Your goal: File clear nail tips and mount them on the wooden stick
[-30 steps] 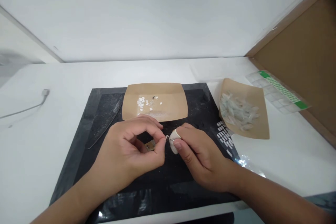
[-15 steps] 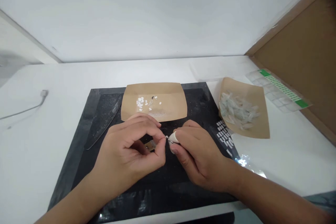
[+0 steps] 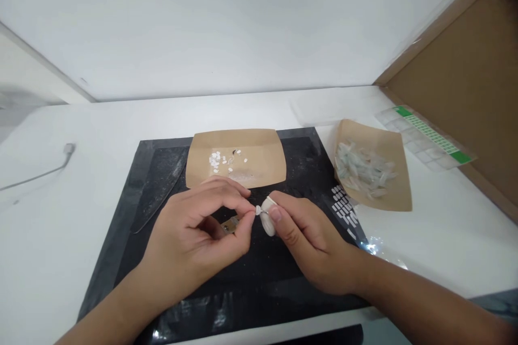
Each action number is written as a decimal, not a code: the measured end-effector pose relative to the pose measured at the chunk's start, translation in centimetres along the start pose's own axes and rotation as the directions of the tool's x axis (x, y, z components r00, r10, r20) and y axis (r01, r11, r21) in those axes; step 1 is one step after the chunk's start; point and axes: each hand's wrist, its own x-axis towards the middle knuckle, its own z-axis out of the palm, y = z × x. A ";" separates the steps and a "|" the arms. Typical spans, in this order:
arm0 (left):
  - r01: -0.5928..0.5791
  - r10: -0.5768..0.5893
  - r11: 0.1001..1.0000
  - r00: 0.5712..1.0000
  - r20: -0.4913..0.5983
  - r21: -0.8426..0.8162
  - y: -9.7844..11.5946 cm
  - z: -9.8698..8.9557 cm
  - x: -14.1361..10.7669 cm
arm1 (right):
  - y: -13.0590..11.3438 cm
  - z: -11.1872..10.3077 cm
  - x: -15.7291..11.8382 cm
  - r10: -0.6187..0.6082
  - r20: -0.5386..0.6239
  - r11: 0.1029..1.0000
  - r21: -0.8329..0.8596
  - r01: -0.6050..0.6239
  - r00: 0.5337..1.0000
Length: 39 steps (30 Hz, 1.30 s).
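My left hand (image 3: 206,223) pinches a small white piece (image 3: 258,209) between thumb and forefinger, above a black mat (image 3: 226,291). Facing it, my right hand (image 3: 309,237) is closed on a thin metal tool (image 3: 265,212) whose tip meets the white piece; most of the tool is hidden, so its kind cannot be made out. White finger covers (image 3: 267,223) show on fingertips of the right hand. Partly behind the left fingers lies a small brownish item (image 3: 230,225) with a shiny, clear look.
Behind the hands, a brown paper tray (image 3: 259,153) holds several small white pieces. To the right, another paper tray (image 3: 399,188) carries translucent slivers. Rows of white chips (image 3: 343,205) lie along the mat's right edge. A clear case (image 3: 431,137) with green labels leans rightward; a cable (image 3: 44,171) is left.
My right hand has turned and its fingers have shifted, exposing more of the white finger covers and the white piece. The left hand keeps its pinch, almost unmoved.
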 end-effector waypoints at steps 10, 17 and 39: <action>-0.023 0.025 0.999 0.999 0.038 -0.041 0.0 -0.1 -0.3 | 0.3 -0.2 0.2 -0.064 0.019 0.998 0.029 0.063 0.998; -0.057 0.068 0.993 0.992 0.103 -0.108 -0.2 -0.3 -0.3 | 0.4 -0.3 0.2 -0.072 0.027 0.997 0.032 0.071 0.997; 0.099 -0.070 0.970 0.989 0.132 -0.223 -0.2 -0.3 -0.7 | 0.4 -0.7 0.1 -0.149 -0.002 0.984 -0.100 0.148 0.989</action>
